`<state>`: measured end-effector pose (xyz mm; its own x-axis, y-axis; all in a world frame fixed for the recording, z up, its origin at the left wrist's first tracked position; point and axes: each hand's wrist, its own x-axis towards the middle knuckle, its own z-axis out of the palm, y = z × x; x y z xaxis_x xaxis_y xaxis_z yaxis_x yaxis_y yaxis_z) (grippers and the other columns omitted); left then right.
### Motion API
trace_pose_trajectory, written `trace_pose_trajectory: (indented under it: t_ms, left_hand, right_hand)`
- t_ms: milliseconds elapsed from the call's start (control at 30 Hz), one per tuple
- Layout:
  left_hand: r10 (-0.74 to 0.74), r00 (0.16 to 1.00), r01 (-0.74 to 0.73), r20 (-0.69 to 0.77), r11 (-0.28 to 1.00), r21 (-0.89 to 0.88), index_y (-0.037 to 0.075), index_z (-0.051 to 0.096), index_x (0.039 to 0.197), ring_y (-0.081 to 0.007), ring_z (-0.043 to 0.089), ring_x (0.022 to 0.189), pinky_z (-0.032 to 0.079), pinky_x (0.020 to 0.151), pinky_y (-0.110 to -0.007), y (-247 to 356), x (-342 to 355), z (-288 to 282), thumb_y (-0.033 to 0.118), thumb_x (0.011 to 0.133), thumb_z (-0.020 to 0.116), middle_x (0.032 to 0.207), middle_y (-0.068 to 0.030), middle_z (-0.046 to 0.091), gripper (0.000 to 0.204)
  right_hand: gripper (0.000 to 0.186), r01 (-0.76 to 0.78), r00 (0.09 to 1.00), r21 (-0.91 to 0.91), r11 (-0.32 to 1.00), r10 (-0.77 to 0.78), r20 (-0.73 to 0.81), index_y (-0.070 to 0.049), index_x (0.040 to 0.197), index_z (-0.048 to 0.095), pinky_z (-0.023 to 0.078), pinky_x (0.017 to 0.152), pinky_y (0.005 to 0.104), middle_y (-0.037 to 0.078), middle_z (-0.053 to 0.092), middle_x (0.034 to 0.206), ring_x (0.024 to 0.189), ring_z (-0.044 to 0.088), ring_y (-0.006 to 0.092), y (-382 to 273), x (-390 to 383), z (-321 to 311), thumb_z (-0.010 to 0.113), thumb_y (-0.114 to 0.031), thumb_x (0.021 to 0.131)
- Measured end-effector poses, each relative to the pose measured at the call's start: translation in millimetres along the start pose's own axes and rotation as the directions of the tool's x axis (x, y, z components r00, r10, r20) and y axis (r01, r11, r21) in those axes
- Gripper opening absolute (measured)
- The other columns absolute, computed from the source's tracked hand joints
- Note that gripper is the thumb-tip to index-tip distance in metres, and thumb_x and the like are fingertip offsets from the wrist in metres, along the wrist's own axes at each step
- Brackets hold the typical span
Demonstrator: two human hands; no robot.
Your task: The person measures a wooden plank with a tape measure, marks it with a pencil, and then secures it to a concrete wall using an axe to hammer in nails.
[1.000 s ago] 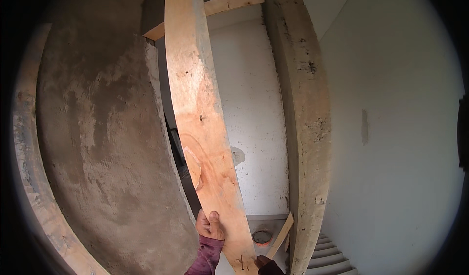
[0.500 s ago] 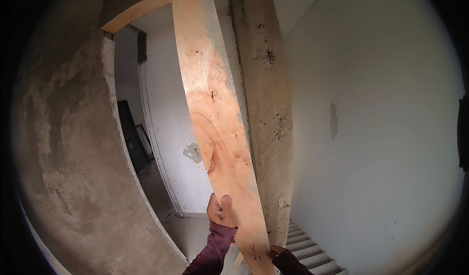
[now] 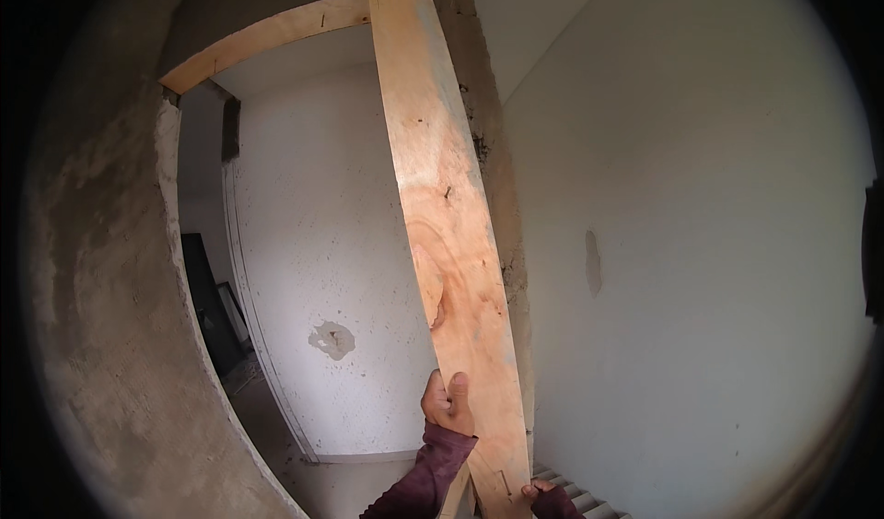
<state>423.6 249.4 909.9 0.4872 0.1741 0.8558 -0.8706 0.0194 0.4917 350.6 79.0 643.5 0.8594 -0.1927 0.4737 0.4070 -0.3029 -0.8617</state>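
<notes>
A long pale plywood plank point(image 3: 460, 243) stands upright before me, running past the top of the view, with a few nails sticking out of its face. My left hand point(image 3: 446, 407) is closed round its left edge, thumb pressed on the near face and fingers behind. Lower down, my right hand point(image 3: 536, 489) grips the opposite edge close to a bent nail; part of that hand is cut off by its dark sleeve. Behind the plank is a rough concrete column point(image 3: 502, 187), largely covered by it.
A wooden board point(image 3: 276, 35) with nails lines the top of the doorway at left. Rough plastered wall point(image 3: 101, 289) flanks it. Through the opening are a white wall point(image 3: 304, 224) and dark leaning panels point(image 3: 207, 298). Stair steps point(image 3: 575, 496) descend at lower right beside a pale wall point(image 3: 691, 243).
The plank and both hands now appear farther right in view, covering more of the column. The view has shifted, showing more of the doorway's top board. Both hands keep their grip.
</notes>
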Motion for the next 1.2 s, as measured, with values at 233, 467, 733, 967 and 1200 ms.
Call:
trace_pose_trajectory:
  t_ms: [233, 467, 733, 967, 1200]
  left_hand:
    - [0.025, 1.000, -0.024, 0.005, 0.998, -0.052, -0.001, 0.045, 0.077, -0.0166, 0.042, 0.060, 0.039, 0.055, -0.033, -3.0, 10.8, 8.0, 0.041, 0.093, 0.057, 0.064, -0.0111, 0.049, 0.046]
    - [0.030, 0.999, -0.030, 0.021, 1.000, 0.010, -0.001, 0.045, 0.076, -0.0181, 0.041, 0.057, 0.039, 0.053, -0.035, -4.7, 16.3, 7.0, 0.040, 0.092, 0.058, 0.062, -0.0116, 0.047, 0.046]
    - [0.083, 0.996, -0.084, 0.022, 0.996, 0.028, -0.001, 0.044, 0.076, -0.0172, 0.041, 0.056, 0.039, 0.053, -0.034, -1.6, 24.0, 4.7, 0.037, 0.093, 0.058, 0.061, -0.0110, 0.048, 0.044]
    - [0.046, 0.997, -0.043, 0.067, 0.998, -0.044, 0.001, 0.044, 0.078, -0.0135, 0.039, 0.059, 0.037, 0.053, -0.032, -6.4, 18.8, -3.4, 0.034, 0.093, 0.059, 0.062, -0.0095, 0.044, 0.040]
    - [0.038, 0.996, -0.035, 0.085, 0.999, -0.034, 0.001, 0.040, 0.076, -0.0126, 0.034, 0.061, 0.034, 0.052, -0.032, 2.4, 18.1, -7.2, 0.030, 0.094, 0.058, 0.062, -0.0065, 0.035, 0.038]
  right_hand:
    - [0.022, -0.103, 0.989, -0.039, 0.994, 0.107, 0.105, -0.004, 0.092, 0.060, 0.045, 0.069, 0.0334, 0.006, 0.057, 0.076, 0.074, 0.055, 0.0145, -1.8, 21.7, 1.1, 0.061, -0.026, 0.091]
    - [0.023, -0.122, 0.990, -0.056, 0.991, 0.126, 0.067, -0.005, 0.093, 0.060, 0.046, 0.068, 0.0334, 0.005, 0.058, 0.075, 0.073, 0.054, 0.0137, 11.3, 32.8, 16.0, 0.059, -0.027, 0.093]
    - [0.024, -0.122, 0.992, -0.120, 0.985, 0.123, 0.008, -0.005, 0.094, 0.060, 0.046, 0.068, 0.0335, 0.004, 0.058, 0.074, 0.072, 0.054, 0.0127, 26.8, 28.6, 30.1, 0.056, -0.029, 0.094]
    - [0.028, -0.112, 0.990, -0.016, 0.994, 0.111, -0.083, -0.006, 0.085, 0.057, 0.043, 0.063, 0.0324, 0.000, 0.050, 0.066, 0.065, 0.047, 0.0106, -4.3, 21.7, 47.1, 0.053, -0.032, 0.095]
    - [0.027, -0.029, 0.993, -0.054, 0.998, 0.022, -0.120, -0.006, 0.084, 0.057, 0.042, 0.062, 0.0283, -0.002, 0.053, 0.069, 0.067, 0.048, 0.0093, 28.7, 19.3, 46.8, 0.051, -0.030, 0.096]
